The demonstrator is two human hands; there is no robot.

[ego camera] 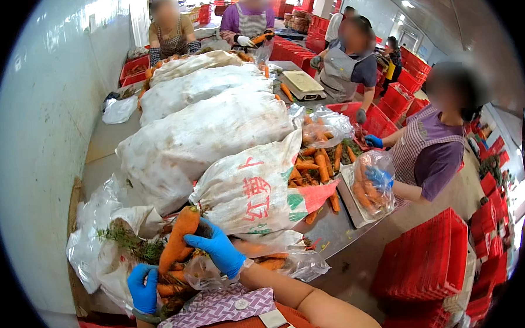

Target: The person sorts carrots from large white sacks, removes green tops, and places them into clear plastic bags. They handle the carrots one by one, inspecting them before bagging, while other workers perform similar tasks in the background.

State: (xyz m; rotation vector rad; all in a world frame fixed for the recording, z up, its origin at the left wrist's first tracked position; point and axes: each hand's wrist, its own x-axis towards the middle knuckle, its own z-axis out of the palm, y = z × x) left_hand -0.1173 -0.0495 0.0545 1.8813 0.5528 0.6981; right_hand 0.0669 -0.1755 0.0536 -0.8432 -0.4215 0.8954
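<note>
A large orange carrot (179, 239) is gripped near its upper half by my right hand (218, 249), in a blue glove. It leans with its crown end up. My left hand (143, 289), also in a blue glove, is curled beside the carrot's lower end; whether it grips the tip cannot be made out. Under both hands lie more carrots (170, 290) in an opened white sack (111, 263), with green carrot tops (136, 242) at the left. A clear plastic bag (201, 272) lies below my right wrist, and more carrots (273, 263) lie under clear film to its right.
Full white woven sacks (208, 127) lie across the metal table (336, 237); the nearest printed sack (246, 186) spills carrots (319, 163). A co-worker (437, 147) holds bagged carrots over a scale (354, 204). Red crates (425, 258) stand stacked at right. A wall (59, 142) borders the left.
</note>
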